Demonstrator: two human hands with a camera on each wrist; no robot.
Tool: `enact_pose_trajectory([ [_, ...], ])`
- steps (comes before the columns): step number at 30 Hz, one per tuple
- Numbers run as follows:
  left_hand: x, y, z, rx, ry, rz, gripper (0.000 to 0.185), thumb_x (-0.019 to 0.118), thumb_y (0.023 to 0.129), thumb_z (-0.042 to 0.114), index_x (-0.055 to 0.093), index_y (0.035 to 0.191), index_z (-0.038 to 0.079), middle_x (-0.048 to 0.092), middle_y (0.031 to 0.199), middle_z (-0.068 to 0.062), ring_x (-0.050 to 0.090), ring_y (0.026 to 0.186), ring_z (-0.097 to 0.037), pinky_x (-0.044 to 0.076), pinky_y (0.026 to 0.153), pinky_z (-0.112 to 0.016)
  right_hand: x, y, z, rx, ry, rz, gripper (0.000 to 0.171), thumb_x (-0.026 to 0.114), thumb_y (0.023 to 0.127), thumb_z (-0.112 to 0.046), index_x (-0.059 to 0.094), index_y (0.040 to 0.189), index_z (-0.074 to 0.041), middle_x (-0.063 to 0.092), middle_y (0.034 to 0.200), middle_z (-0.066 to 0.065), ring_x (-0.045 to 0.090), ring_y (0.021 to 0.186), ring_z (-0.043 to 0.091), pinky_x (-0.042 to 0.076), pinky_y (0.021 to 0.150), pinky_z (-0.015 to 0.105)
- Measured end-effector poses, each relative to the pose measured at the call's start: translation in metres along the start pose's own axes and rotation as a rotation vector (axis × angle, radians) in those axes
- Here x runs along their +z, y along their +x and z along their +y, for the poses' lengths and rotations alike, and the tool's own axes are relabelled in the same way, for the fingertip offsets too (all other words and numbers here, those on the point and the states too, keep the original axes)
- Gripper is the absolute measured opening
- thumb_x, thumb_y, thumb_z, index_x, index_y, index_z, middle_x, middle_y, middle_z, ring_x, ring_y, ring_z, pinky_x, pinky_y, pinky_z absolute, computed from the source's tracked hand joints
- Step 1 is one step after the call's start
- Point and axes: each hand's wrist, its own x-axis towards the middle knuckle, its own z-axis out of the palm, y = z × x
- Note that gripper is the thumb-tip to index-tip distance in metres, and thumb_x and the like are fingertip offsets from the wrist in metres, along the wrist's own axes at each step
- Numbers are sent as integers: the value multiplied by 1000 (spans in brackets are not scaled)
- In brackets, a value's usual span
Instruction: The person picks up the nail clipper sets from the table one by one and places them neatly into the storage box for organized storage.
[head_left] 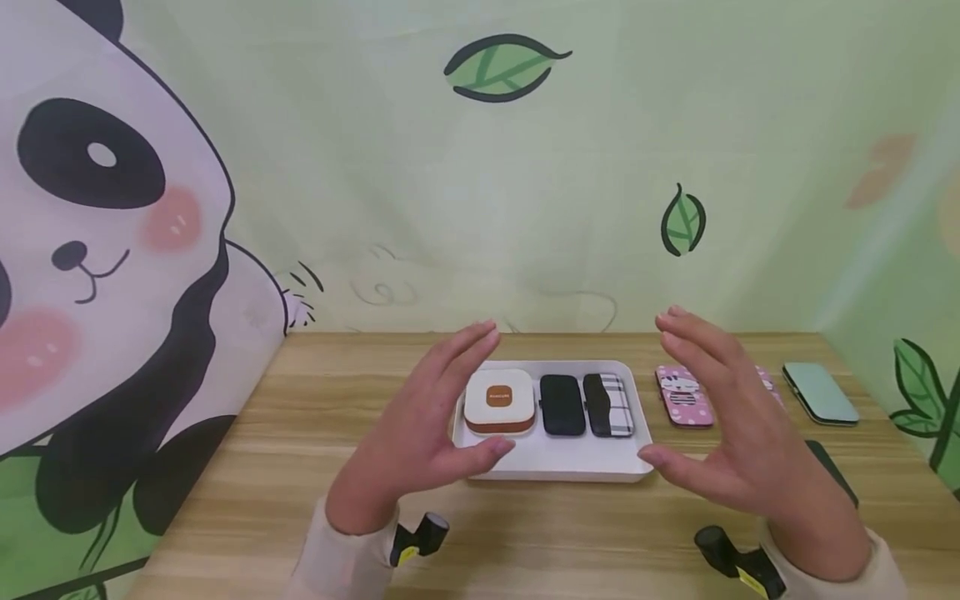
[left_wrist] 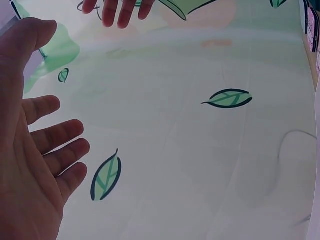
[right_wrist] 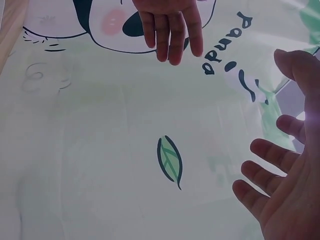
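Left hand [head_left: 420, 433] raised above the worktop [head_left: 247, 467], fingers straight and spread, palm turned toward the other hand, nothing held. Right hand [head_left: 738, 433] raised in the same way, fingers straight, palm facing left, also empty. Confirmed in both wrist views: open palm near the camera, fingertips of the opposite hand across, only the painted wall behind.

Between the two hands, a little farther away, lay a white tray [head_left: 555, 462] flat on the worktop. Not touched by either hand, as far as could be seen; left thumb just in front of its near left edge, right thumb near its right front corner. Inside the tray, three cases in one row: closest to the left hand a cream case with orange square [head_left: 499, 400], in the middle a black case [head_left: 562, 404], toward the right hand a plaid case [head_left: 611, 404].

Beyond the right hand, outside the tray, a pink dotted case [head_left: 681, 396], partly hidden by the fingers. Farther to the right a mint green case [head_left: 820, 393], and close beside the right wrist a dark case [head_left: 828, 467], mostly hidden.

Judged from this: three cases already placed in the tray, three others left on the worktop beside it, no case in hand at this moment.
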Motion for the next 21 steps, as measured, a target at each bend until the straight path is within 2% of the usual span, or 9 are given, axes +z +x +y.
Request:
enact_pose_trajectory([
  [8, 1, -1, -5, -5, 30, 27, 81, 47, 98, 59, 36, 151, -1, 41, 152, -18, 41, 140, -31, 34, 115, -45, 4, 0, 2, -14, 0, 19, 72, 60, 96, -48, 46, 133, 13, 49, 142, 23, 39, 142, 25, 28, 119, 33],
  [13, 4, -4, -9, -74, 61, 32, 74, 46, 100, 54, 38, 151, 1, 47, 147, -18, 45, 136, -30, 38, 112, -46, 4, 0, 1, -16, -3, 26, 72, 60, 96, -47, 46, 133, 13, 49, 140, 25, 40, 142, 25, 29, 118, 33],
  [17, 7, -6, -13, -214, 72, -14, 78, 54, 98, 47, 28, 156, 3, 43, 152, -15, 41, 141, -27, 35, 115, -46, 3, -2, 2, -10, -15, 26, 74, 61, 96, -47, 44, 134, 14, 50, 140, 24, 40, 142, 25, 28, 119, 33],
  [21, 12, -8, -20, -383, 103, -111, 92, 62, 94, 45, 11, 161, 8, 31, 161, -12, 31, 148, -25, 30, 118, -47, 3, -4, 4, 6, -30, 20, 77, 60, 96, -49, 41, 135, 14, 50, 141, 23, 39, 143, 24, 27, 119, 35],
])
